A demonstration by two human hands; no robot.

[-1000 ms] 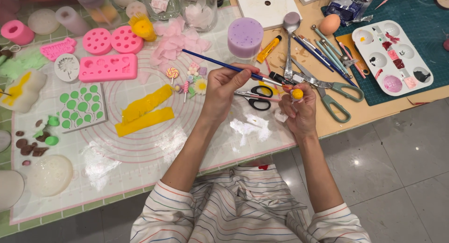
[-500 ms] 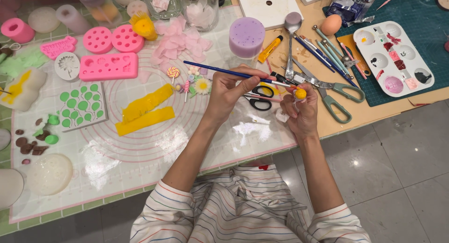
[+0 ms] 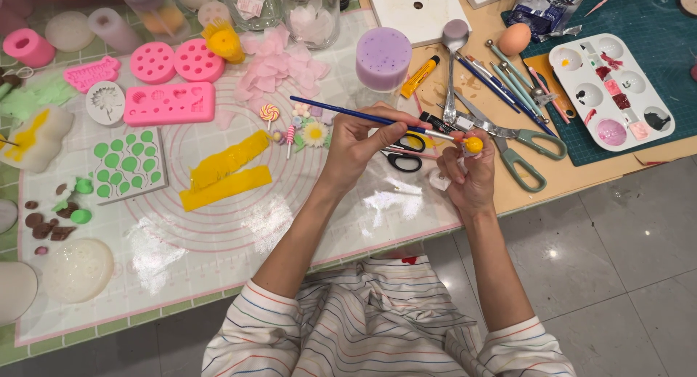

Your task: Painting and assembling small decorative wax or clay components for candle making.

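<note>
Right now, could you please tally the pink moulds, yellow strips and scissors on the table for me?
Pink moulds: 4
Yellow strips: 2
Scissors: 2
Total: 8

Brush tip (image 3: 459, 137) hidden against small yellow piece (image 3: 473, 144); black scissors (image 3: 404, 161) partly behind left hand (image 3: 359, 148).

Single head-worn view, steeply downward, close over craft table (image 3: 508, 195) and lap.
</note>
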